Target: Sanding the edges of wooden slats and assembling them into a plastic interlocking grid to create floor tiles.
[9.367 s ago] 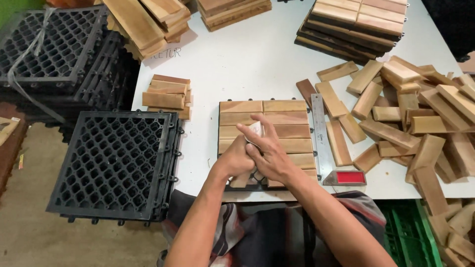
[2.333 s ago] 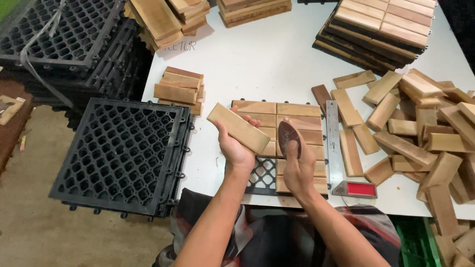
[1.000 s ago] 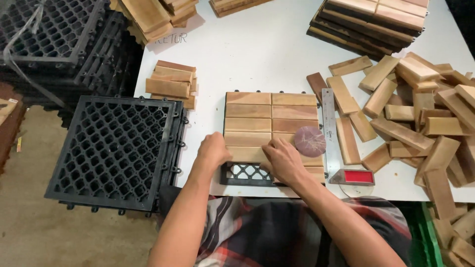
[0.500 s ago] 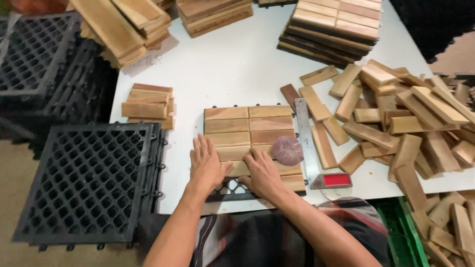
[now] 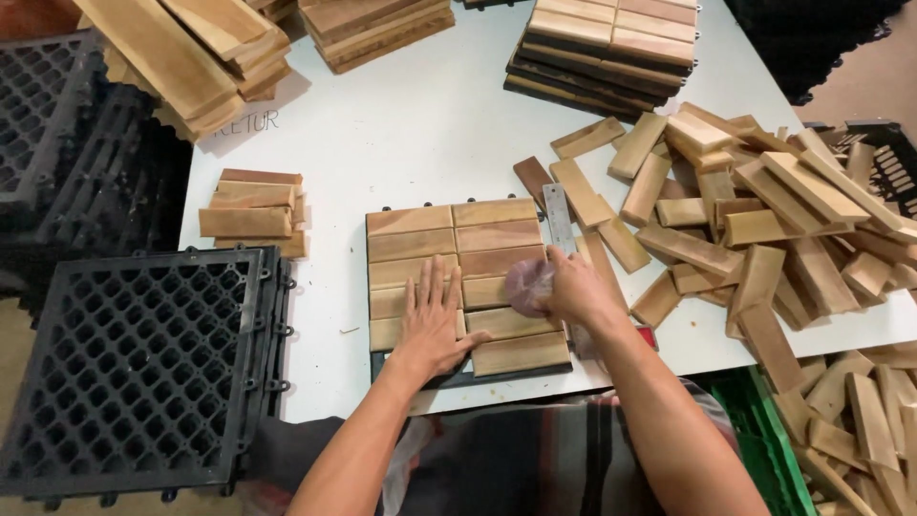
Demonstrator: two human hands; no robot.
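1. Head view, risks: I see the left hand [image 5: 432,320] pressed flat, fingers spread and gripping nothing, on the wooden slat tile [image 5: 465,283] at frame centre. The right hand [image 5: 570,290] is clenched around a purplish rounded stone [image 5: 528,285] resting on the tile's right side.
2. My read: the bottom slats look slightly askew over the black base edge [image 5: 458,376]; a hard knock could pop one loose or nip the left fingers [image 5: 437,287], since they lie v. close to the stone.
3. The metal ruler [image 5: 559,218] sits just beside the tile's right edge and could get shoved.
4. Materials: slats are smooth rectangular pale-brown wood w/ visible grain; black plastic lattice grid [image 5: 134,368] at lower left; loose slat pile [image 5: 764,229] at right; white tabletop [image 5: 420,134].
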